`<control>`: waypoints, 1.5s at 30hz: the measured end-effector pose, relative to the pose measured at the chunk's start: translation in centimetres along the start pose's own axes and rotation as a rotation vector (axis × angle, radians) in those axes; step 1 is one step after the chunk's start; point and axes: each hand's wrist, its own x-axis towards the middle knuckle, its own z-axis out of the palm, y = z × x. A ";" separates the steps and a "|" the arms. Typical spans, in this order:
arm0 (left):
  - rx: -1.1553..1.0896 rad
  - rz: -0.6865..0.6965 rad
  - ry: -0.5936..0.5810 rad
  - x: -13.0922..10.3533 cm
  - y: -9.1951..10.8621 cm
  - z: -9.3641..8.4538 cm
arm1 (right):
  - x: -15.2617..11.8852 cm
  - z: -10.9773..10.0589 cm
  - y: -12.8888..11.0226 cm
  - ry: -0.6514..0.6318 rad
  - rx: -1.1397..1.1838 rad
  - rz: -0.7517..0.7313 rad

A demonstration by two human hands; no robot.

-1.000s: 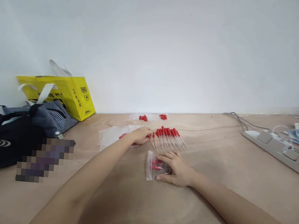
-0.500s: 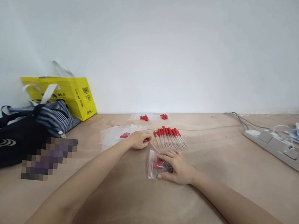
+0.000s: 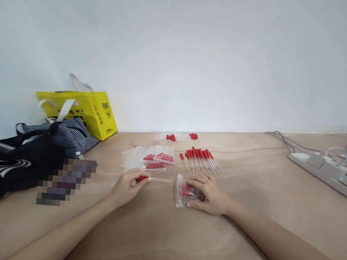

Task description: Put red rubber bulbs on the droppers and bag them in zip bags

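A dropper (image 3: 159, 180) with a red bulb is pinched by the bulb in my left hand (image 3: 129, 186), its thin clear tube pointing right. My right hand (image 3: 208, 195) holds a clear zip bag (image 3: 180, 191) on the table, fingers over its right part; red bulbs show inside, and the bag's mouth faces left. Behind the hands lies a fanned row of red-topped droppers (image 3: 201, 160). Left of that row are clear bags with red bulbs in them (image 3: 164, 157), overlapping one another.
Further back, a clear sheet or bag (image 3: 181, 137) bears two groups of small red bulbs. A yellow bag (image 3: 96, 115), a striped bag (image 3: 72, 139) and a black bag (image 3: 21, 163) stand at the left. A power strip (image 3: 324, 171) with plugs and cables lies at the right.
My left hand has moved left and nearer, drawing the dropper away from beside the row and uncovering the filled bags. My right hand stays on the zip bag. The view has shifted slightly.
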 end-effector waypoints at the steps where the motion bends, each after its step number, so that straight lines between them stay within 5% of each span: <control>1: -0.005 -0.023 -0.006 -0.7 0.2 0.2 | 0.0 0.0 0.0 0.005 -0.001 0.000; 9: -0.050 0.019 -0.078 -1.0 2.7 2.2 | 0.0 -0.1 -0.1 0.004 -0.009 0.005; 19: -0.037 -0.037 0.059 -0.9 0.9 -0.2 | 0.1 -0.1 -0.1 -0.003 0.011 -0.001; 29: -0.063 0.025 -0.041 0.1 4.1 3.5 | 0.1 -0.1 -0.2 0.002 -0.001 0.000; 39: -0.264 -0.159 -0.140 1.7 2.4 3.8 | 0.1 -0.1 -0.2 -0.007 0.008 0.010; 45: -0.163 -0.121 -0.139 1.8 4.5 5.8 | 0.3 0.2 -0.4 -0.012 0.019 -0.006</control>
